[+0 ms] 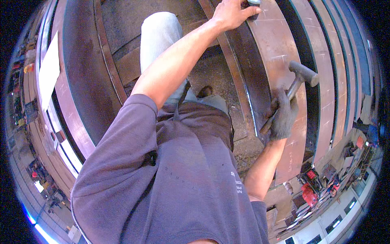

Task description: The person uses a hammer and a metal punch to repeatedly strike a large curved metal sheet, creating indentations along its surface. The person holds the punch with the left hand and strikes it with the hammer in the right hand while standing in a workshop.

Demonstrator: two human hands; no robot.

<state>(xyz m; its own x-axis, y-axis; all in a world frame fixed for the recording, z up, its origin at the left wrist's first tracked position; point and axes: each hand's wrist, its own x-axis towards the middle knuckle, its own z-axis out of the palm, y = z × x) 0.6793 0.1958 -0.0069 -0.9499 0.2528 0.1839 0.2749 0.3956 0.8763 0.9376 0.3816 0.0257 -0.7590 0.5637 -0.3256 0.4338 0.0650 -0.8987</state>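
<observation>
A hammer (304, 74) with a worn steel head is in my right hand (283, 118), which wears a dark grey work glove. The gloved fingers wrap round its handle, and the head points away over a brown steel beam (278, 44). Farther off, at the top edge of the view, my bare left hand (232, 14) closes on a small dark cylinder with a pale top (254, 5). This piece is over the same beam's flat face; its far side is cut off by the frame. Pale chalk-like marks show on the beam.
More long steel beams (321, 61) run side by side at the right, with dark gaps between them. At the left lies another beam (75, 110) with a white sheet (49, 75) on it. My knee in light jeans (160, 32) is between the beams. Red equipment (309, 195) stands at lower right.
</observation>
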